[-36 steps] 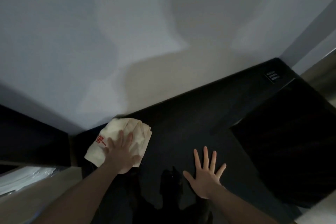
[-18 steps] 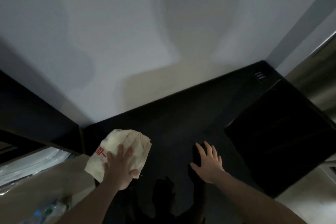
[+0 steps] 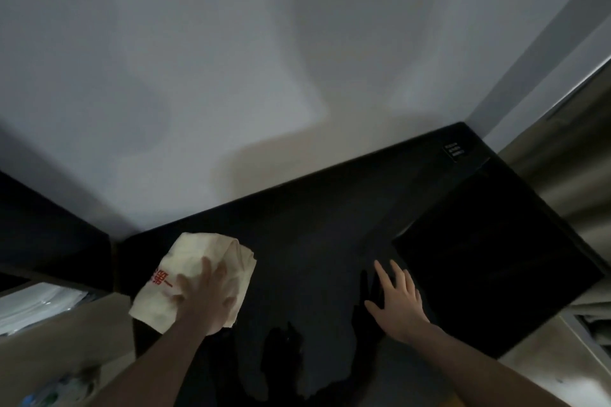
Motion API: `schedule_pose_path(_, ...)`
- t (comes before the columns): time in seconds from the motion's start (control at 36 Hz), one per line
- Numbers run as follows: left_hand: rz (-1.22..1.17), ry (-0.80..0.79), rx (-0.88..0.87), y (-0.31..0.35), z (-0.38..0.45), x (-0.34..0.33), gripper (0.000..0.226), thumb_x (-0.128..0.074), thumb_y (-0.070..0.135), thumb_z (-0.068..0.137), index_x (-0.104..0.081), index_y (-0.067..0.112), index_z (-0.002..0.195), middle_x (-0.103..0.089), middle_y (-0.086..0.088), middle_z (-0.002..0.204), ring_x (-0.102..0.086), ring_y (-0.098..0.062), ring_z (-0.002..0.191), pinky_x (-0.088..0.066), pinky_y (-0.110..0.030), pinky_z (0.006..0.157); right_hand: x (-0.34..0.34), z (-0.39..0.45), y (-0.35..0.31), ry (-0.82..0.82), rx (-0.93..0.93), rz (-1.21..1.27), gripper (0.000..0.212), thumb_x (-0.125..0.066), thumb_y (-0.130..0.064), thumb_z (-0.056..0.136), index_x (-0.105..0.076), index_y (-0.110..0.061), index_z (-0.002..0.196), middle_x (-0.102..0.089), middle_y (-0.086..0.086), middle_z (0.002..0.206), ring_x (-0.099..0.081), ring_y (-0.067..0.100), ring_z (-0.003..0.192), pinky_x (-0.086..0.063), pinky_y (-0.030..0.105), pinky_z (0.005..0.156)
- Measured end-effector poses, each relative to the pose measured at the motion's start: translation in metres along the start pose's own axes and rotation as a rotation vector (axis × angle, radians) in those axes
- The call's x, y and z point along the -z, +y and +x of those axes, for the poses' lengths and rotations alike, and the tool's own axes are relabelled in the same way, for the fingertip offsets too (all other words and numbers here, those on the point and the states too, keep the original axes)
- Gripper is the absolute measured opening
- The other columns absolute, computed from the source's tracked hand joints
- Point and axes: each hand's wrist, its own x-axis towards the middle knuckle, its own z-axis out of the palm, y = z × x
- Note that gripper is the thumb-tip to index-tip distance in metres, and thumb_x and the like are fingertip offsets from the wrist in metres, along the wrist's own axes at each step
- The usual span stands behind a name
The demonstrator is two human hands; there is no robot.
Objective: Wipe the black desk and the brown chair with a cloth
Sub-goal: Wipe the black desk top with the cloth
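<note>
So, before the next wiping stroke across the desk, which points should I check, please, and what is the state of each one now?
1. Left hand presses flat on the cream cloth with red print: ok.
2. Cloth lies on the glossy black desk: ok.
3. Right hand open, resting on the desk: ok.
4. Desk surface ahead of the cloth free of objects: ok.
5. Dirt left on the desk: cannot tell, too dark.
6. Brown chair: cannot tell, not identifiable.

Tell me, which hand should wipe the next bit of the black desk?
Probably the left hand. It already presses the cream cloth flat on the black desk, so it can just slide onward. The right hand rests bare on the desk with fingers spread, holding nothing.
</note>
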Motion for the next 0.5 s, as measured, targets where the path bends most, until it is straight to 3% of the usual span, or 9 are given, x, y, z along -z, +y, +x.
schedule_pose_path(0.06, 0.039, -0.028, -0.039, 0.025, -0.008, 0.018, 0.072, -0.034, 0.051, 0.106, 0.011, 0.034, 0.158, 0.03, -0.009, 0.155, 0.009, -0.049, 0.15, -0.018, -0.067, 0.118, 0.011, 0.015, 0.014, -0.011, 0.011, 0.01, 0.092, -0.054, -0.052, 0.098, 0.012, -0.038, 0.16, 0.019, 0.002, 0.168, 0.013, 0.034, 0.155, -0.007, 0.056, 0.125)
schedule_pose_path(0.14, -0.074, 0.001, 0.008, 0.053, 0.009, 0.025, 0.07, -0.039, 0.049, 0.104, -0.003, 0.033, 0.162, 0.019, -0.008, 0.163, 0.003, -0.047, 0.151, -0.02, -0.071, 0.115, 0.032, 0.041, 0.036, -0.021, 0.044, 0.009, 0.091, -0.053, -0.052, 0.099, 0.013, -0.038, 0.16, 0.021, 0.0, 0.167, 0.015, 0.033, 0.155, -0.006, 0.055, 0.126)
schedule_pose_path(0.25, -0.038, 0.022, -0.076, 0.108, 0.042, 0.015, 0.079, -0.043, 0.047, 0.101, 0.005, 0.027, 0.161, 0.019, -0.014, 0.165, 0.016, -0.051, 0.149, -0.014, -0.083, 0.104, 0.061, 0.082, 0.073, 0.002, 0.073, 0.037, 0.089, -0.052, -0.051, 0.099, 0.01, -0.036, 0.16, 0.02, 0.0, 0.168, 0.015, 0.033, 0.155, -0.005, 0.053, 0.126)
schedule_pose_path(0.36, -0.168, 0.057, -0.057, 0.191, 0.05, 0.035, 0.067, -0.027, 0.053, 0.1, -0.008, 0.035, 0.162, 0.009, -0.004, 0.17, 0.006, -0.045, 0.153, -0.007, -0.075, 0.116, 0.084, 0.113, 0.117, 0.007, 0.072, 0.05, 0.086, -0.049, -0.053, 0.099, 0.008, -0.036, 0.161, 0.018, -0.001, 0.168, 0.015, 0.032, 0.155, -0.004, 0.051, 0.126)
schedule_pose_path(0.44, -0.145, 0.049, -0.116, 0.253, 0.081, 0.035, 0.068, -0.03, 0.05, 0.101, 0.0, 0.038, 0.161, 0.02, -0.006, 0.168, 0.01, -0.049, 0.151, -0.003, -0.079, 0.111, 0.099, 0.131, 0.152, 0.001, 0.063, 0.042, 0.085, -0.049, -0.053, 0.1, 0.008, -0.036, 0.161, 0.018, 0.0, 0.168, 0.014, 0.031, 0.155, -0.004, 0.05, 0.126)
schedule_pose_path(0.5, -0.149, -0.027, -0.142, 0.29, 0.102, 0.032, 0.073, -0.018, 0.055, 0.095, 0.009, 0.036, 0.16, 0.034, -0.008, 0.163, 0.017, -0.057, 0.147, -0.003, -0.084, 0.105, 0.108, 0.141, 0.172, 0.001, 0.055, 0.04, 0.085, -0.049, -0.053, 0.1, 0.008, -0.036, 0.161, 0.019, 0.0, 0.168, 0.014, 0.031, 0.155, -0.005, 0.05, 0.126)
